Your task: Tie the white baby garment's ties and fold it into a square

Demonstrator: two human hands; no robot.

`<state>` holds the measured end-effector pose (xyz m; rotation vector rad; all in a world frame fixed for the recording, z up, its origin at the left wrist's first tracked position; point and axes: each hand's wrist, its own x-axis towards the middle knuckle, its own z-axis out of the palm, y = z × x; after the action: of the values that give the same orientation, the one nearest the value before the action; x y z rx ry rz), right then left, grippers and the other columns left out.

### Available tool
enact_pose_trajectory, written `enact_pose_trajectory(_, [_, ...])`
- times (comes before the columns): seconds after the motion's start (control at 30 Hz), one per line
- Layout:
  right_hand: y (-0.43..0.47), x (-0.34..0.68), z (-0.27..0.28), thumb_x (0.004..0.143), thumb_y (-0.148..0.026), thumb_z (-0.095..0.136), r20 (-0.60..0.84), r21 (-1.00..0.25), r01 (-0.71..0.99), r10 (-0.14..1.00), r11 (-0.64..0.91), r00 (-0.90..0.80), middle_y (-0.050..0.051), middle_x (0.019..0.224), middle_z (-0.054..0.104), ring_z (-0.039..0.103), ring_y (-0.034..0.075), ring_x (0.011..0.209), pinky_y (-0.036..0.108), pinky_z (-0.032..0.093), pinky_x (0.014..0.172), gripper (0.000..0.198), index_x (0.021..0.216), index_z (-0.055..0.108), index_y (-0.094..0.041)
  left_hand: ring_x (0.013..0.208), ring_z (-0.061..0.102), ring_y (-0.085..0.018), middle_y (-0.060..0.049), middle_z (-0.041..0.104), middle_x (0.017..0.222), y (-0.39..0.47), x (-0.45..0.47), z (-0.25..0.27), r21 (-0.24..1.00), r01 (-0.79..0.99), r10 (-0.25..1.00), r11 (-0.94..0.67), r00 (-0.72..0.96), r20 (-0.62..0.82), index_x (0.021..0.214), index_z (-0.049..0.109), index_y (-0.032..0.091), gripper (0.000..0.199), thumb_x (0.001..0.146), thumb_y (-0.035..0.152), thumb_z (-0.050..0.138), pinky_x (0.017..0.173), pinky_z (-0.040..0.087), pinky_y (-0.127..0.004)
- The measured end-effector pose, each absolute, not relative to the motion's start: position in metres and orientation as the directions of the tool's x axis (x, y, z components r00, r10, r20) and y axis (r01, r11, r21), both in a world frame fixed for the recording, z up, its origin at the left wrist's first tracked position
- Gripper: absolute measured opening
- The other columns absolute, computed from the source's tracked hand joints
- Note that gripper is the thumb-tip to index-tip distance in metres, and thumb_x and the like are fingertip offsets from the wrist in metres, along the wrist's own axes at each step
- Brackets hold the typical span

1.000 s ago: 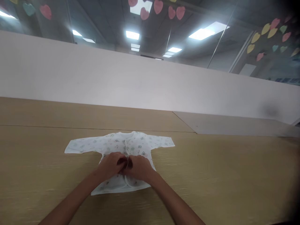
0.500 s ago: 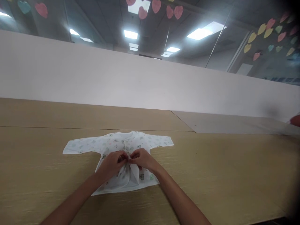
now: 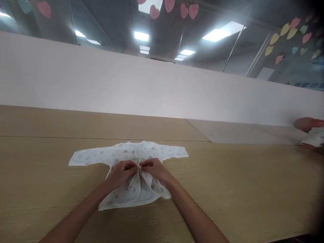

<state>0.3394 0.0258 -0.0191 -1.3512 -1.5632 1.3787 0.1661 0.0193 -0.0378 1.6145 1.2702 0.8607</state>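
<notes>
A small white long-sleeved baby shirt (image 3: pixel 121 195) with a faint printed pattern lies spread on the wooden table, sleeves stretched to both sides and neckline away from me. Its front is split below the chest, and the two front edges part toward the hem. My left hand (image 3: pixel 125 173) pinches the left front edge near the middle. Opposite it, my right hand (image 3: pixel 154 170) pinches the right front edge, the fingertips of both almost meeting. Whatever fastener lies between the fingers is too small to make out.
The wooden table (image 3: pixel 240 189) runs wide to both sides, with a seam along its back part. Behind it stands a low white wall (image 3: pixel 141 87) under glass with heart stickers. At the far right edge, another person's hand (image 3: pixel 305 124) is beside a white cloth (image 3: pixel 315 136).
Both my hands have shifted slightly up the shirt's front, still pinching. The lower right front flap has moved and folded differently. More of the other person's hand and a white cloth show at far right.
</notes>
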Motion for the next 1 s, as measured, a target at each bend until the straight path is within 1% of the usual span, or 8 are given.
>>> enact_pose_trajectory(0.1, [0.0249,0.3388,-0.0169,0.065,-0.016,0.06,-0.198,-0.952,0.282,0.94,-0.118,-0.278,0.006,0.081,0.067,0.057,0.015,0.072,0.026,0.042,0.067,0.02,0.082,0.07,-0.014,0.067,0.056,-0.017,-0.004,0.065,0.071,0.021,0.1644,-0.0392,0.927,0.359,0.961,-0.108,0.278,0.004,0.079,0.067,0.014,0.029,0.07,0.038,0.055,0.06,0.039,-0.027])
enact_pose_trajectory(0.23, [0.0243,0.3383,-0.012,0.069,-0.015,0.056,-0.235,-0.937,0.317,0.936,-0.146,-0.262,0.005,0.08,0.066,0.057,0.015,0.072,0.025,0.041,0.068,0.02,0.082,0.07,-0.015,0.068,0.058,-0.018,-0.004,0.066,0.071,0.0207,0.1637,-0.0383,0.926,0.363,0.969,-0.103,0.248,0.01,0.078,0.067,0.014,0.03,0.069,0.041,0.055,0.061,0.041,-0.028])
enact_pose_trajectory(0.33, [0.0239,0.3381,-0.0099,0.073,-0.023,0.056,-0.219,-0.936,0.325,0.946,-0.134,-0.24,0.004,0.078,0.065,0.055,0.014,0.07,0.024,0.04,0.063,0.017,0.079,0.069,-0.014,0.07,0.059,-0.019,-0.004,0.067,0.073,0.0192,0.1636,-0.0358,0.924,0.367,0.97,-0.108,0.243,0.016,0.078,0.067,0.015,0.031,0.069,0.042,0.055,0.061,0.042,-0.028])
enact_pose_trajectory(0.47, [0.0238,0.3374,-0.0114,0.072,-0.035,0.061,-0.177,-0.927,0.368,0.947,-0.069,-0.269,0.002,0.066,0.06,0.048,0.011,0.061,0.022,0.034,0.055,0.024,0.072,0.068,-0.012,0.072,0.059,-0.019,-0.005,0.068,0.075,0.0183,0.1623,-0.0344,0.92,0.373,0.966,-0.118,0.256,0.02,0.079,0.067,0.015,0.031,0.07,0.041,0.054,0.062,0.042,-0.027])
enact_pose_trajectory(0.57, [0.0244,0.3361,-0.014,0.068,-0.031,0.065,-0.132,-0.922,0.387,0.947,-0.009,-0.294,0.001,0.063,0.059,0.046,0.01,0.06,0.022,0.033,0.055,0.021,0.074,0.07,-0.012,0.072,0.059,-0.018,-0.004,0.068,0.076,0.0187,0.161,-0.0348,0.916,0.379,0.965,-0.13,0.259,0.03,0.079,0.067,0.015,0.028,0.071,0.039,0.054,0.063,0.042,-0.027])
enact_pose_trajectory(0.7, [0.025,0.3344,-0.0144,0.066,-0.021,0.063,-0.13,-0.913,0.408,0.964,-0.026,-0.231,0.003,0.069,0.063,0.049,0.011,0.063,0.022,0.035,0.058,0.017,0.076,0.071,-0.012,0.07,0.059,-0.018,-0.004,0.068,0.075,0.0188,0.16,-0.0347,0.925,0.362,0.964,-0.116,0.264,0.018,0.078,0.066,0.015,0.027,0.071,0.038,0.054,0.063,0.042,-0.027])
enact_pose_trajectory(0.83, [0.0235,0.3329,-0.0116,0.066,-0.023,0.062,-0.119,-0.943,0.332,0.967,-0.04,-0.223,0.005,0.078,0.066,0.054,0.014,0.071,0.024,0.039,0.063,0.019,0.079,0.071,-0.013,0.066,0.058,-0.016,-0.003,0.067,0.072,0.0189,0.1599,-0.0354,0.935,0.342,0.965,-0.094,0.262,0.002,0.077,0.066,0.015,0.026,0.07,0.037,0.054,0.06,0.041,-0.026])
enact_pose_trajectory(1.0, [0.0221,0.3309,-0.0114,0.067,-0.022,0.061,-0.097,-0.945,0.328,0.957,-0.002,-0.273,0.004,0.074,0.065,0.053,0.014,0.069,0.024,0.039,0.064,0.017,0.076,0.071,-0.012,0.062,0.055,-0.014,-0.002,0.065,0.067,0.0203,0.1601,-0.0377,0.937,0.34,0.965,-0.081,0.263,-0.012,0.079,0.066,0.014,0.027,0.071,0.037,0.055,0.057,0.04,-0.025])
